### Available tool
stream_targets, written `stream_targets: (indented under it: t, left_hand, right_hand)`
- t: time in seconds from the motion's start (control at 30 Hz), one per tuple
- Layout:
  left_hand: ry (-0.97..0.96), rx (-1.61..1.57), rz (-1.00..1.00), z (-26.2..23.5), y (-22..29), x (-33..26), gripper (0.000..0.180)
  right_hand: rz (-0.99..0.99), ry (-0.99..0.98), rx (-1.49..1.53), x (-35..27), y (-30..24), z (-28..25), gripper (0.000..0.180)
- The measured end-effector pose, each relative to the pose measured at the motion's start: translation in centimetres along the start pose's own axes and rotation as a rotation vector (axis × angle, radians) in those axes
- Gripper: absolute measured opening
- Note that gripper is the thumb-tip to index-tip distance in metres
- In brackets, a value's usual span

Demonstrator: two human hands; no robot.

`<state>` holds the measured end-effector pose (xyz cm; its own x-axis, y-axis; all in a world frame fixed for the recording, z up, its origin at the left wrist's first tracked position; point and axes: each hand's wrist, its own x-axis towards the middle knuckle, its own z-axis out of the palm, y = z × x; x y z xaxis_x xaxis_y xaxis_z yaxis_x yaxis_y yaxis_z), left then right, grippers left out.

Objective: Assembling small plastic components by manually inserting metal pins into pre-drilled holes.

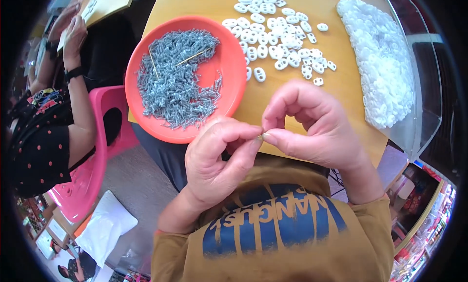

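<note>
Evidently everything hinged on the small brassy piece [261, 136], which sat right at the meeting point of the two hands' fingers, in front of the wearer's body and just past the near edge of the bench [348, 92]. The left hand [212, 157] had its thumb and index finger closed on it from the left, their tips pressed together with hardly a gap. The right hand [319, 128] came in from the opposite side, its thumb tip against or just beside the piece and its index tip bent down close above; whether that second pinch was fully closed could not be told. Neither hand was clearly nearer, since both sets of fingertips were at the piece, and so little of it showed that its long axis could not be read. Beyond the left fingers, forward and to the left, lay the red plate [232, 72] of grey springs [168, 84], with one thin gold rod [154, 61] and another slanted rod [194, 57] resting on them. White two-holed ovals [262, 51] were scattered straight ahead of the fingers, while a clear-walled heap of white pieces [378, 58] stood well off to their right.
</note>
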<state>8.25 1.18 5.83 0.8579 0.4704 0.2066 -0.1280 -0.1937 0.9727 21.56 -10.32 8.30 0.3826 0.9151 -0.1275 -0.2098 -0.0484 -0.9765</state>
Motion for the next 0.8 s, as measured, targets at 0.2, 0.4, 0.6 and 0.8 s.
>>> stream_targets:
  t: [0.2, 0.4, 0.6, 0.8]
  left_hand:
    - [-0.042, 0.07, 0.052, 1.2, 0.3, 0.3, 0.013]
    - [0.028, -0.027, -0.089, 2.2, 0.7, 0.8, 0.013]
    - [0.04, -0.01, -0.101, 2.9, 0.0, 0.5, 0.013]
    - [0.02, -0.26, -0.233, 2.8, -0.5, 0.4, 0.016]
  right_hand:
    - [0.131, 0.033, 0.204, -1.3, 0.0, -1.0, 0.01]
    - [0.292, 0.081, 0.483, -2.3, 0.1, -0.9, 0.016]
    - [0.296, 0.125, 0.5, -2.3, 1.6, -0.7, 0.014]
    - [0.202, 0.172, 0.527, -2.1, 2.2, -1.3, 0.009]
